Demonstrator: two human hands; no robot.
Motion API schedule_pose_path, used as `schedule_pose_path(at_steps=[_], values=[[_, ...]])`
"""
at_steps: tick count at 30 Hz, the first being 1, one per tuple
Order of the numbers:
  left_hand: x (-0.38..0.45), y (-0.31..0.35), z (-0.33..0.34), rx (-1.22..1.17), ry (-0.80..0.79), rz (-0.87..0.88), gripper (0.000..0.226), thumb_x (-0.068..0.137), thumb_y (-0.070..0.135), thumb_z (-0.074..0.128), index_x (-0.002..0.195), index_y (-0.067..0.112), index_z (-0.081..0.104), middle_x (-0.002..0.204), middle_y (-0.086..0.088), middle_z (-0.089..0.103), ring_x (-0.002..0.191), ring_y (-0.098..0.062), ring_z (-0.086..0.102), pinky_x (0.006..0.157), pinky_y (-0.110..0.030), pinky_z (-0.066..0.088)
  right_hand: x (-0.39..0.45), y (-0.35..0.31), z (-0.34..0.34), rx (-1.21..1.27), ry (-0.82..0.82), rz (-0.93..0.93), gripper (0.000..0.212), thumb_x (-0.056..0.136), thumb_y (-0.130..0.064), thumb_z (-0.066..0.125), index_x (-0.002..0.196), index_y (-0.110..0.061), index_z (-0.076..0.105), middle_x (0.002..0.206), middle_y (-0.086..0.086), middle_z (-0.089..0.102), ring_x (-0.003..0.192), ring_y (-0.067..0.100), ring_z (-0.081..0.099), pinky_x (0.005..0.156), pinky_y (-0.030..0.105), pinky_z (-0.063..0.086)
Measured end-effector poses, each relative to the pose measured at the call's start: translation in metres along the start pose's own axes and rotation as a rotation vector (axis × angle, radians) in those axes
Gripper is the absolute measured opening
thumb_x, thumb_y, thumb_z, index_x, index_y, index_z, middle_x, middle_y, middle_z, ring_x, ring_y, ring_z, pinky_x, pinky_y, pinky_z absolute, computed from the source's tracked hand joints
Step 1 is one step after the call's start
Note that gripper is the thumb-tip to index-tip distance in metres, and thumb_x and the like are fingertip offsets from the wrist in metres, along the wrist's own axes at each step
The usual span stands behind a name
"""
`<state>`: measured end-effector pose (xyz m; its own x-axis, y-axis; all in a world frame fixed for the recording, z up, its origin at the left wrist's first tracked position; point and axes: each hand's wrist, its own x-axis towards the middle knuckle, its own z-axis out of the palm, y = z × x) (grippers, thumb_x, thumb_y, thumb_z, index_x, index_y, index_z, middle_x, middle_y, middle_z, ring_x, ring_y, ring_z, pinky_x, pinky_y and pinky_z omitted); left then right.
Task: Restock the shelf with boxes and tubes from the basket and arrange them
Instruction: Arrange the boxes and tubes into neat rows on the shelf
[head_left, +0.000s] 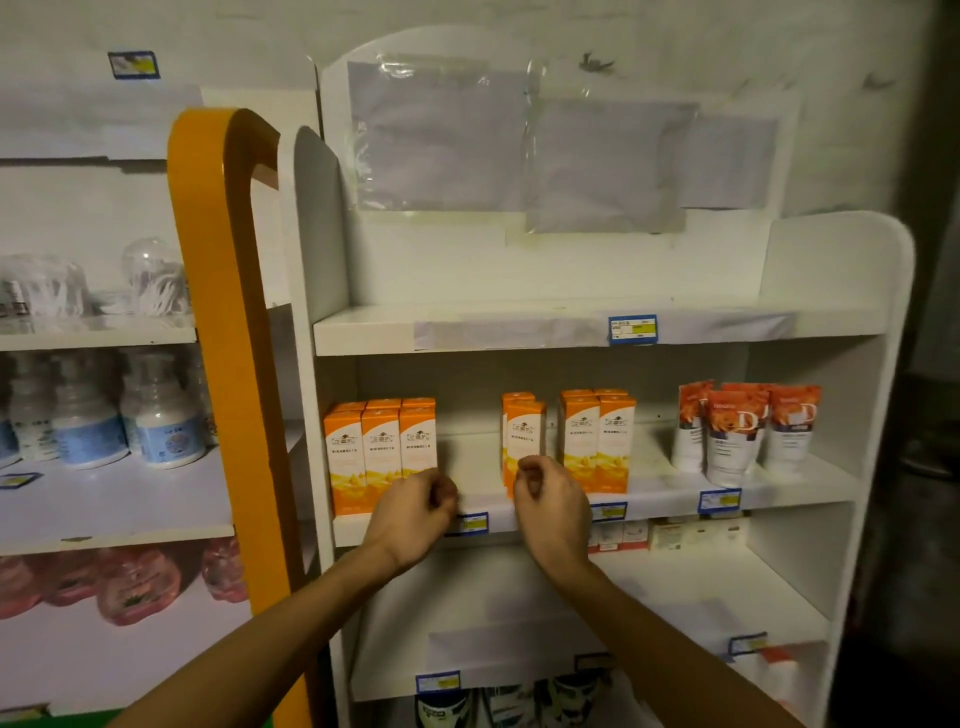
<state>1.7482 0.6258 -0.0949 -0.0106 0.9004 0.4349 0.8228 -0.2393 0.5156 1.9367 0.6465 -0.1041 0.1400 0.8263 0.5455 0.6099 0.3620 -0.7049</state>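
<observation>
Orange boxes (524, 441) just behind right hand (550, 512); left hand (415, 512) beside.

White shelf unit (597, 332), several tiers. Top tier: bare board, blue price tag (632, 329) on its front edge. Middle tier, left to right: block of orange boxes (381, 452) at the left wall; a gap; a narrow stack of orange boxes (523, 436); just beside it a second block of orange boxes (597, 441); well apart, upright orange-and-white tubes (737, 431). Tier below: small pale boxes (670, 535), partly hidden.
</observation>
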Motion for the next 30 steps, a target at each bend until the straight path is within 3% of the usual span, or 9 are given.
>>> schedule_pose_path(at_steps=[4,10,14,17,22,25,30], values=[[0.018,0.029,0.025,-0.067,-0.038,-0.046,0.031,0.092,0.021,0.063,0.122,0.018,0.059,0.101,0.005,0.067,0.089,-0.012,0.066,0.078,-0.029,0.059,0.004,0.008,-0.017,-0.032,0.041,0.028,0.023,0.096,-0.029,0.062,0.118,-0.021,0.063,0.116,-0.003,0.066,0.105,0.012,0.062,0.08,0.019,0.047],[0.044,0.05,0.045,-0.131,0.013,-0.15,0.059,0.089,0.025,0.069,0.141,0.015,0.042,0.136,-0.004,0.056,0.111,-0.022,0.063,0.092,-0.04,0.057,0.013,0.012,-0.018,-0.128,0.026,-0.02,0.033,0.096,-0.041,0.059,0.125,-0.024,0.061,0.117,-0.005,0.067,0.104,0.012,0.062,0.08,0.021,0.05],[0.058,0.049,0.045,-0.17,-0.058,-0.224,0.084,0.084,0.031,0.073,0.151,0.015,0.026,0.151,-0.01,0.042,0.128,-0.03,0.053,0.102,-0.046,0.051,0.014,0.013,-0.012,-0.124,0.011,-0.03,0.037,0.098,-0.045,0.053,0.128,-0.024,0.059,0.118,-0.005,0.068,0.104,0.012,0.064,0.075,0.02,0.047],[0.065,0.051,0.046,-0.244,-0.108,-0.235,0.096,0.085,0.025,0.073,0.157,0.021,0.01,0.158,-0.011,0.032,0.14,-0.033,0.041,0.11,-0.048,0.043,0.016,0.02,-0.007,-0.114,-0.002,-0.029,0.038,0.099,-0.045,0.051,0.13,-0.024,0.059,0.12,-0.005,0.068,0.106,0.012,0.063,0.077,0.02,0.046],[0.073,0.053,0.047,-0.414,-0.235,-0.259,0.091,0.093,0.008,0.062,0.159,0.026,0.002,0.161,-0.01,0.027,0.142,-0.033,0.038,0.109,-0.048,0.041,0.02,0.03,0.0,-0.13,-0.034,-0.015,0.034,0.102,-0.038,0.048,0.132,-0.024,0.058,0.123,-0.004,0.065,0.108,0.012,0.062,0.086,0.025,0.052],[0.076,0.049,0.047,-0.442,-0.318,-0.227,0.089,0.09,0.009,0.061,0.159,0.028,0.008,0.161,-0.009,0.029,0.141,-0.032,0.04,0.111,-0.053,0.042,0.018,0.034,0.005,-0.134,-0.043,-0.027,0.033,0.103,-0.036,0.046,0.132,-0.024,0.056,0.125,-0.005,0.063,0.109,0.011,0.06,0.089,0.026,0.053],[0.069,0.053,0.054,-0.421,-0.33,-0.174,0.068,0.097,0.008,0.055,0.154,0.026,0.023,0.15,-0.004,0.047,0.136,-0.027,0.047,0.114,-0.046,0.039,0.026,0.032,0.014,-0.169,-0.094,-0.033,0.035,0.103,-0.03,0.046,0.136,-0.02,0.05,0.127,-0.001,0.061,0.113,0.016,0.058,0.091,0.028,0.051]])
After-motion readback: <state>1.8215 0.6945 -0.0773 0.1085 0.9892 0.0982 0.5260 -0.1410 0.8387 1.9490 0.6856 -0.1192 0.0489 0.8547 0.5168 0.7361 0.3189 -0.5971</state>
